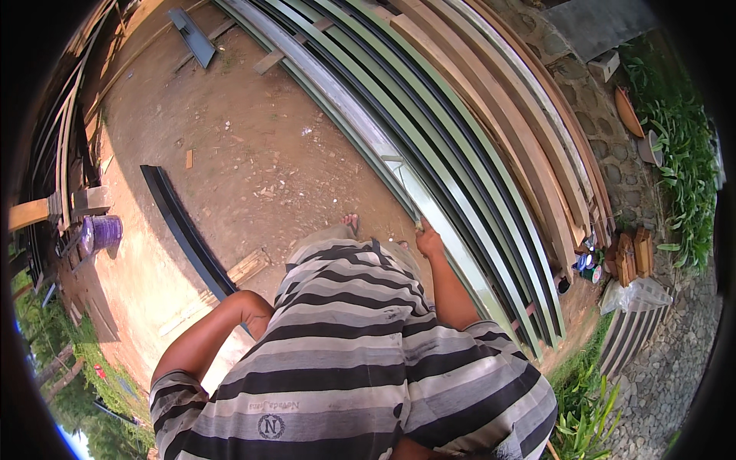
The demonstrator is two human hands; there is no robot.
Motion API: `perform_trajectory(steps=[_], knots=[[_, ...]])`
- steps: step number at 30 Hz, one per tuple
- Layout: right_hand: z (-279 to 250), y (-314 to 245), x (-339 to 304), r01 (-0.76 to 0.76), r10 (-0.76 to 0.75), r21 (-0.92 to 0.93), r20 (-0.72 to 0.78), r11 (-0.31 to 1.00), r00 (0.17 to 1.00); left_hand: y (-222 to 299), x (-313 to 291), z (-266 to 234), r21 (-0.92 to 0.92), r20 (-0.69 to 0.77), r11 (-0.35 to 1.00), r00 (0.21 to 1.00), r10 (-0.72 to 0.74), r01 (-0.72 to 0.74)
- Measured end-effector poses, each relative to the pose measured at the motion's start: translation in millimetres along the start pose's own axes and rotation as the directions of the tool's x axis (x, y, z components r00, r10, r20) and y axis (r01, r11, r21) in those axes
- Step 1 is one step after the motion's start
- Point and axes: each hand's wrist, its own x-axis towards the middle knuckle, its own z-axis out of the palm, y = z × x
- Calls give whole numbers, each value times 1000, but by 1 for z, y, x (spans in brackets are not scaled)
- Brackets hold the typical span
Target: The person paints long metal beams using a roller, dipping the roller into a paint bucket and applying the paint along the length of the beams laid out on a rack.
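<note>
Several long, smooth green metal beams [429, 138] run from top centre to lower right, beside sawn timber planks [529, 172]. At centre, the right hand [431, 241] closes around a slim paint roller [392, 159], its head at the nearest glossy beam's edge. The left hand is hidden; its grip cannot be told. Gritty soil [253, 169] leaves room leftward.

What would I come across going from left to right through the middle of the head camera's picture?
Purple roll, black bar on the ground, the person's right hand, long green bars, brown timber beams, brown blocks, leafy green plants.
</note>
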Motion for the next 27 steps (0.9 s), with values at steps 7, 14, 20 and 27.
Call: perform_trajectory(steps=[7,14,20,27], knots=[[-7,66,-14,137,-138,136,-3,981,990,11,1,7,34,16,999,1000,24,-24],[11,-13,50,213,-210,47,-56,976,976,31,-2,-17,53,119,999,993,-20,13],[9,-53,49,148,-137,123,-92,981,986,48,-2,-44,98,182,994,982,-56,38],[-4,-97,-7,60,-87,205,123,977,989,49,-4,-48,116,160,993,986,-44,25]])
